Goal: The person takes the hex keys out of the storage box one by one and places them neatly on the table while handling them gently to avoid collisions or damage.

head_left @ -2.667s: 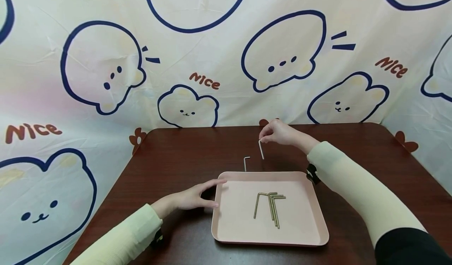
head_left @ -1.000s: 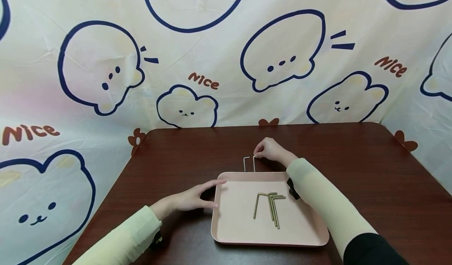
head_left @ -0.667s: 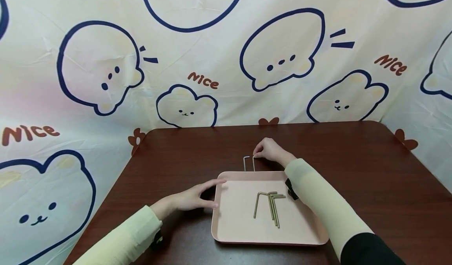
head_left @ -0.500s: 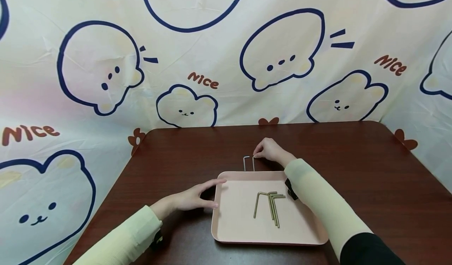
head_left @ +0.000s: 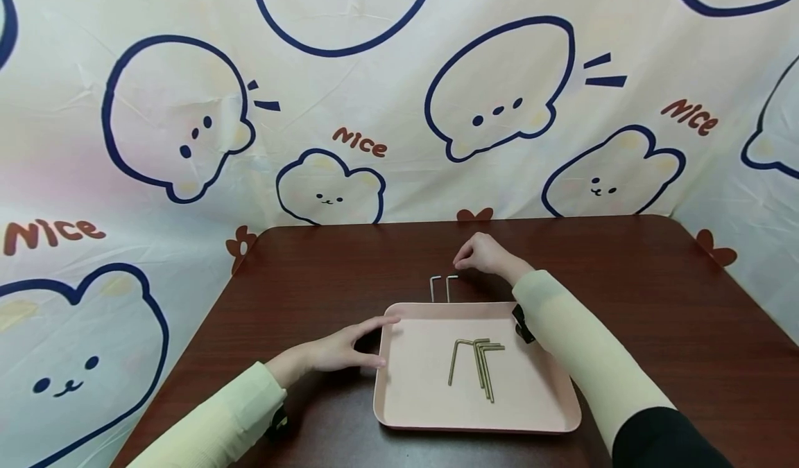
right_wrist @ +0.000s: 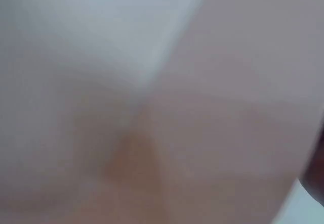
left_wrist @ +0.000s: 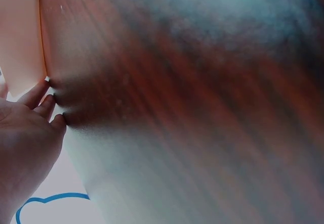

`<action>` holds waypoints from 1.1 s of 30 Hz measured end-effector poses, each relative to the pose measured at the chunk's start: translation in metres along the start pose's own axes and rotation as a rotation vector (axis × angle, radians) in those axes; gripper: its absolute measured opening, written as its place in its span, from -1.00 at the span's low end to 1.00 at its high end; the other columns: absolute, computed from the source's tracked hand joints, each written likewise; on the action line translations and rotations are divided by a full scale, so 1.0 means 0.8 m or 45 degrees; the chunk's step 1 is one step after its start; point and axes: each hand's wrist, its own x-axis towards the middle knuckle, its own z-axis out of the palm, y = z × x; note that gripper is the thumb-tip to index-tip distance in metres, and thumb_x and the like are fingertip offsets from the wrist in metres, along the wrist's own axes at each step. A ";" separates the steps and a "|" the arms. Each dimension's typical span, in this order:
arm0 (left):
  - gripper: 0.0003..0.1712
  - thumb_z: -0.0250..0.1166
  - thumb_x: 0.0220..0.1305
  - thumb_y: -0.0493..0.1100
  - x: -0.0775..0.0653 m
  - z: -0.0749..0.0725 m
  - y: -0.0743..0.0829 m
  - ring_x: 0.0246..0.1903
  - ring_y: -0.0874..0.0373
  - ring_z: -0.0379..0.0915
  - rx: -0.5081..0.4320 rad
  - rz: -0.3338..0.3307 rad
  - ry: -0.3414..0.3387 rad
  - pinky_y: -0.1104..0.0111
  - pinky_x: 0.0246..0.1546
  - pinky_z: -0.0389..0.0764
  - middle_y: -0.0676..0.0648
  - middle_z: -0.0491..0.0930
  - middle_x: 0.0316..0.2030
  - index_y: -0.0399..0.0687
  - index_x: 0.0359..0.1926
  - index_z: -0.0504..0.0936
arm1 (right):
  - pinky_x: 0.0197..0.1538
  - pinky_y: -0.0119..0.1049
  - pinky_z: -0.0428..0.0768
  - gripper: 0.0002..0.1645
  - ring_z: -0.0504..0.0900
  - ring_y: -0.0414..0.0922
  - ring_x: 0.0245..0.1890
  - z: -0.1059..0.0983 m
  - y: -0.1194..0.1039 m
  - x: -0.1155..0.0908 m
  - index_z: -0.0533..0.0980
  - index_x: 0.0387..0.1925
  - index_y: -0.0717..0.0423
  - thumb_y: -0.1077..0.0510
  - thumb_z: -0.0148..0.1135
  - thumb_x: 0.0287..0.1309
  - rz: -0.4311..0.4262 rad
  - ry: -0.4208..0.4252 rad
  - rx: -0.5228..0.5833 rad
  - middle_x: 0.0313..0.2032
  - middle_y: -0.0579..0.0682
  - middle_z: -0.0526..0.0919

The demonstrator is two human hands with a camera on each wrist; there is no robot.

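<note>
Two silver Allen keys stand out against the wood just behind the tray: a left one [head_left: 433, 289] and a right one [head_left: 448, 289], side by side with short arms pointing right. My right hand [head_left: 490, 254] is a little above and beyond the right key, fingers loosely bent with nothing between them. With thumb and index finger spread, my left hand [head_left: 333, 349] touches the left side of the pink tray [head_left: 412, 405]. Several brass-coloured Allen keys [head_left: 483, 371] lie in the tray, most bunched together. In the left wrist view, the left hand's fingertips [left_wrist: 58, 120] meet the table.
The dark brown wooden table [head_left: 337, 267] extends around the tray. Behind it hangs a pale curtain [head_left: 399, 107] with blue cartoon outlines. The right wrist view is blurred, with a dark shape at its right edge.
My right hand brought a silver Allen key down beside the other one, then let go and drew back slightly up and right. The left hand has stayed at the tray.
</note>
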 end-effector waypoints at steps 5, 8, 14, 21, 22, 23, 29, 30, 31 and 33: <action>-0.21 0.34 0.29 -0.09 0.001 0.000 0.001 0.34 -0.02 0.08 0.005 0.009 0.002 0.02 0.30 0.10 -0.11 0.19 0.39 0.02 0.46 0.19 | -0.18 -0.19 0.53 -0.87 0.59 -0.09 -0.27 -0.018 -0.005 -0.003 0.73 -0.28 0.21 0.23 0.37 0.16 -0.014 -0.018 -0.003 -0.32 -0.03 0.73; -0.21 0.33 0.29 -0.09 0.001 0.000 0.001 0.33 -0.03 0.09 -0.002 0.003 -0.002 -0.02 0.29 0.12 -0.12 0.19 0.39 0.02 0.46 0.19 | -0.15 -0.17 0.54 -0.86 0.58 -0.09 -0.28 -0.027 -0.008 -0.005 0.73 -0.27 0.20 0.20 0.37 0.17 -0.018 -0.021 -0.004 -0.32 -0.04 0.73; -0.19 0.34 0.28 -0.08 0.001 -0.001 0.001 0.36 0.00 0.04 -0.014 -0.032 -0.018 -0.05 0.30 0.06 -0.09 0.16 0.41 0.08 0.47 0.18 | -0.18 -0.18 0.54 -0.86 0.55 -0.08 -0.32 -0.041 -0.019 -0.014 0.72 -0.27 0.16 0.18 0.38 0.16 -0.001 -0.023 -0.002 -0.34 -0.06 0.72; -0.20 0.34 0.29 -0.08 0.001 -0.001 0.002 0.36 0.01 0.05 -0.009 -0.034 -0.017 -0.04 0.30 0.09 -0.08 0.16 0.41 0.09 0.47 0.18 | -0.21 -0.22 0.55 -0.86 0.55 -0.11 -0.34 -0.051 -0.033 -0.024 0.72 -0.28 0.13 0.15 0.39 0.16 -0.037 -0.048 -0.009 -0.36 -0.09 0.71; -0.20 0.33 0.29 -0.08 0.001 -0.001 0.001 0.35 0.00 0.06 -0.005 -0.026 -0.014 -0.04 0.29 0.10 -0.09 0.16 0.41 0.08 0.47 0.18 | -0.20 -0.22 0.55 -0.86 0.56 -0.11 -0.34 -0.051 -0.035 -0.026 0.73 -0.28 0.12 0.14 0.39 0.16 -0.041 -0.050 -0.008 -0.36 -0.09 0.71; -0.20 0.33 0.29 -0.07 0.001 -0.001 0.001 0.35 -0.01 0.06 0.000 -0.019 -0.012 -0.05 0.29 0.10 -0.09 0.16 0.41 0.07 0.47 0.18 | -0.20 -0.22 0.56 -0.87 0.57 -0.11 -0.33 -0.052 -0.036 -0.027 0.73 -0.28 0.10 0.13 0.39 0.16 -0.045 -0.053 -0.009 -0.36 -0.10 0.71; -0.20 0.33 0.30 -0.07 0.001 0.000 -0.001 0.35 -0.01 0.05 0.016 0.001 -0.009 -0.02 0.30 0.09 -0.09 0.17 0.41 0.05 0.47 0.18 | -0.16 -0.21 0.58 -0.87 0.60 -0.13 -0.27 -0.053 -0.042 -0.039 0.73 -0.28 0.05 0.10 0.40 0.15 -0.097 -0.074 -0.049 -0.32 -0.12 0.71; -0.20 0.33 0.30 -0.07 0.001 0.000 -0.001 0.35 -0.02 0.05 0.016 0.003 -0.009 -0.02 0.30 0.09 -0.10 0.17 0.41 0.05 0.47 0.18 | -0.16 -0.21 0.58 -0.86 0.60 -0.14 -0.26 -0.054 -0.042 -0.041 0.73 -0.28 0.05 0.09 0.40 0.15 -0.113 -0.072 -0.058 -0.32 -0.12 0.71; -0.20 0.33 0.29 -0.07 0.001 0.000 -0.001 0.35 -0.02 0.06 0.019 0.007 -0.008 -0.02 0.30 0.10 -0.10 0.18 0.41 0.04 0.47 0.18 | -0.15 -0.21 0.58 -0.85 0.60 -0.14 -0.25 -0.054 -0.043 -0.043 0.72 -0.27 0.06 0.09 0.40 0.14 -0.127 -0.070 -0.066 -0.32 -0.13 0.71; -0.20 0.33 0.29 -0.07 0.001 0.000 -0.001 0.35 -0.02 0.07 0.019 0.010 -0.006 -0.03 0.29 0.11 -0.10 0.18 0.40 0.03 0.46 0.18 | -0.15 -0.20 0.58 -0.84 0.60 -0.14 -0.25 -0.055 -0.044 -0.048 0.72 -0.27 0.07 0.09 0.41 0.14 -0.154 -0.062 -0.080 -0.31 -0.13 0.70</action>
